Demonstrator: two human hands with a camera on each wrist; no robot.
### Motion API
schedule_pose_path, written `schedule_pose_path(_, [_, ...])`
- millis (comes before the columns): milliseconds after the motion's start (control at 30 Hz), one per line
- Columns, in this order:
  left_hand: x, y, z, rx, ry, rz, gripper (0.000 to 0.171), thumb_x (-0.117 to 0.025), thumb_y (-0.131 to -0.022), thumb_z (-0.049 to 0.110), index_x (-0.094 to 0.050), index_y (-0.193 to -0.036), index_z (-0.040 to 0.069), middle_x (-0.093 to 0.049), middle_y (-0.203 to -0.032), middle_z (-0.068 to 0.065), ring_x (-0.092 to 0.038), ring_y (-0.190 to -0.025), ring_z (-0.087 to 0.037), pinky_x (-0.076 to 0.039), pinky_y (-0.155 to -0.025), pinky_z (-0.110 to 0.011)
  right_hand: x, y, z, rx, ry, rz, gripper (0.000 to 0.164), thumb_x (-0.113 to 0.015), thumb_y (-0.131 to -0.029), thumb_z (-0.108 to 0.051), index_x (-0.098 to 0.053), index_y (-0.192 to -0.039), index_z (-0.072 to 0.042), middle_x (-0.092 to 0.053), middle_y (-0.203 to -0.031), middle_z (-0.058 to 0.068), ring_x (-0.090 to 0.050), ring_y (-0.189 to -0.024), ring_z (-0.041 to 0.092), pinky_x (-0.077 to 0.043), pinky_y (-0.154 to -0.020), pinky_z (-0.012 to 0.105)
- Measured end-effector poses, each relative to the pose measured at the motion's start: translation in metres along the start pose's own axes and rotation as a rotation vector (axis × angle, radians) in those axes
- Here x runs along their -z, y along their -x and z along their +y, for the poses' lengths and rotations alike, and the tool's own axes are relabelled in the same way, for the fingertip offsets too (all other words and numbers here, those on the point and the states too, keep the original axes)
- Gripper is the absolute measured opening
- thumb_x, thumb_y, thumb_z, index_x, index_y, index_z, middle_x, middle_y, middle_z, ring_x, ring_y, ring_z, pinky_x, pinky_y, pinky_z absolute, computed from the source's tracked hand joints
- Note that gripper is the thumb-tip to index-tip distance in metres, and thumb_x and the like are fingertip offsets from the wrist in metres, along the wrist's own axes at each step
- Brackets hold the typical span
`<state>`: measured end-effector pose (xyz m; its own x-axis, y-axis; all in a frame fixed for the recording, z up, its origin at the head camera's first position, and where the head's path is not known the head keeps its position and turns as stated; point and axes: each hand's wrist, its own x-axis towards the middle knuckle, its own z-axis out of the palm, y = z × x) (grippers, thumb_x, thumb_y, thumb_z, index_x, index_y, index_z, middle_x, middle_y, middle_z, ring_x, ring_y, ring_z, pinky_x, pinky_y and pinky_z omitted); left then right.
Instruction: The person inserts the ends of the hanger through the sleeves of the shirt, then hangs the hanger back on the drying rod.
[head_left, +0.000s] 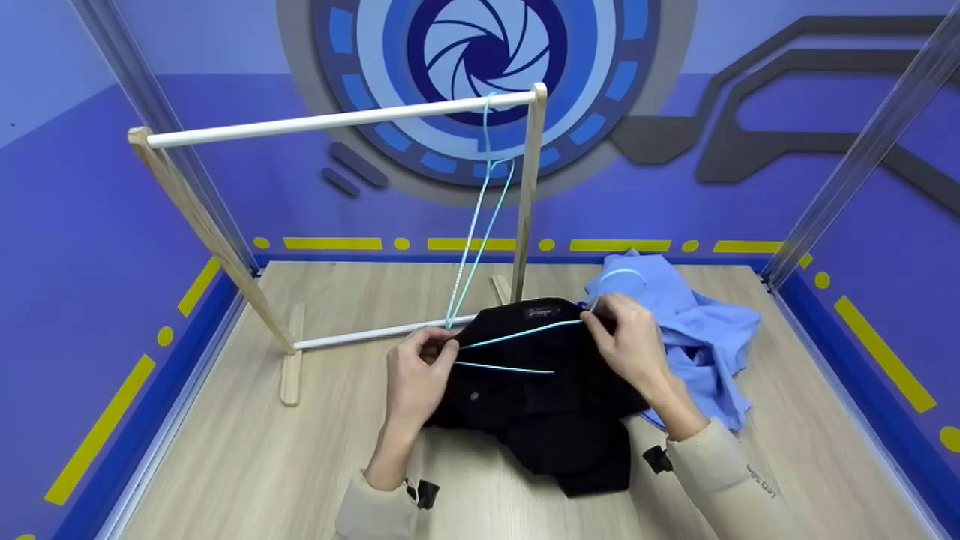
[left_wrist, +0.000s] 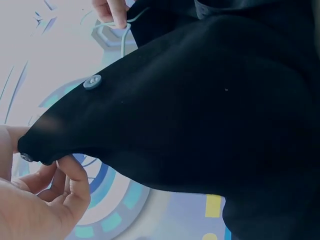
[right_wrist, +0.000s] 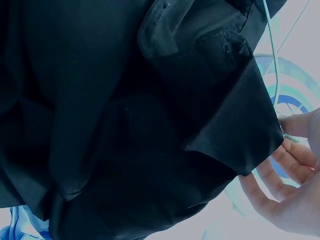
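A black buttoned garment (head_left: 532, 420) hangs between both hands over the table, its inner label facing up. My left hand (head_left: 420, 375) pinches its left upper edge with thumb and fingers. In the left wrist view, a grey button (left_wrist: 92, 81) shows near that pinched corner. My right hand (head_left: 630, 337) pinches the opposite upper edge together with a light-blue wire hanger (head_left: 525, 331). Part of this hanger lies across the garment's front, one bar ending in front of the cloth. Its curved hook (head_left: 622, 271) appears above the right hand. The cloth hides some of the hanger.
Behind the hands stands a small clothes rack with a white top rail (head_left: 337, 121) and wooden posts. Another light-blue wire hanger (head_left: 480, 217) hangs from the rail's right end. Crumpled blue clothing (head_left: 705, 322) lies on the wooden tabletop (head_left: 225, 450) at the right.
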<state>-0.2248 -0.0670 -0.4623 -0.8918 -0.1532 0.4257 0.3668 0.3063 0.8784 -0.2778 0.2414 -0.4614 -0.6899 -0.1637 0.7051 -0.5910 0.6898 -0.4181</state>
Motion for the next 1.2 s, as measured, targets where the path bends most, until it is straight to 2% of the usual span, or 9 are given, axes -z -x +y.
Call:
schedule_pose_path(300, [-0.003,0.003,0.008,-0.019,0.033,-0.053,0.005,-0.076,-0.089,0.003,-0.077,-0.094,0.005,-0.073,-0.088,0.0,-0.066,-0.074,-0.015,-0.053,-0.066,-0.023,-0.001,0.0,-0.003,-0.002,0.022,-0.001,0.02,-0.079,-0.089,-0.003,-0.062,-0.079,-0.009,-0.062,-0.076,0.002,-0.06,-0.069,0.021,-0.048,-0.063,0.039])
schedule_pose_path(833, [-0.015,0.008,0.015,-0.113,0.043,-0.178,0.006,-0.076,-0.089,0.001,-0.077,-0.094,0.004,-0.07,-0.085,0.004,-0.063,-0.071,-0.013,-0.054,-0.063,-0.028,-0.004,0.001,-0.005,-0.001,0.077,-0.001,0.023,-0.079,-0.091,-0.008,-0.06,-0.079,-0.01,-0.059,-0.076,0.002,-0.057,-0.069,0.023,-0.046,-0.062,0.04])
schedule_pose_path(1000, [-0.019,0.01,0.015,-0.146,0.029,-0.206,0.005,-0.076,-0.089,0.002,-0.077,-0.094,0.004,-0.068,-0.083,0.006,-0.061,-0.07,-0.012,-0.05,-0.061,-0.025,-0.004,0.001,-0.006,0.023,0.078,0.0,0.022,-0.079,-0.092,-0.009,-0.06,-0.079,-0.01,-0.059,-0.076,0.002,-0.057,-0.069,0.024,-0.047,-0.062,0.04])
schedule_pose_path(1200, [-0.025,0.013,0.014,-0.171,-0.011,-0.226,0.005,-0.076,-0.089,0.004,-0.077,-0.094,0.007,-0.067,-0.088,0.007,-0.061,-0.076,-0.013,-0.051,-0.068,-0.028,-0.006,0.002,-0.008,0.045,0.081,0.013,0.022,-0.08,-0.091,-0.009,-0.06,-0.08,-0.01,-0.058,-0.076,0.002,-0.056,-0.069,0.024,-0.046,-0.062,0.04])
